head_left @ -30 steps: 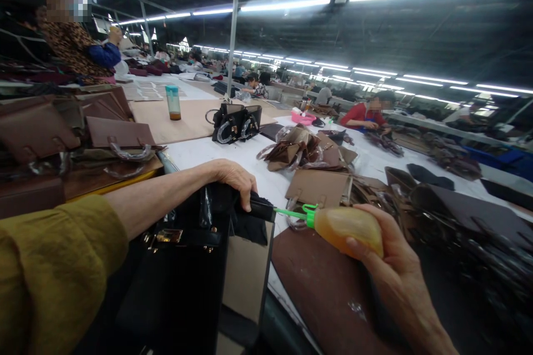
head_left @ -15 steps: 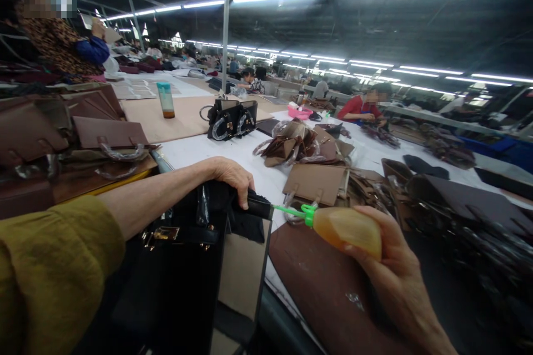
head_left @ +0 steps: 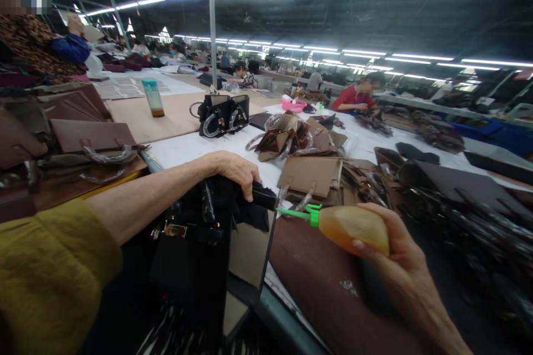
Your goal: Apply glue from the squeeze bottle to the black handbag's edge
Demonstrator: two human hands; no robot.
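Clutching a black bag (head_left: 187,266) and an amber bottle (head_left: 353,227)

Placed by the near edge of the white worktable (head_left: 195,147), left of the bottle: black across the front, fitted with a gold-toned clasp (head_left: 175,230), hung with a handle (head_left: 207,205) wrapped in clear plastic, faced with a beige panel (head_left: 250,249) on one side. Gripped along its top edge by the left hand (head_left: 237,169). Clasped in the right hand (head_left: 403,255), nearly level: rounded, translucent, drawn out to a thin green nozzle (head_left: 295,214) aimed at that edge. Hard to tell whether touching it.
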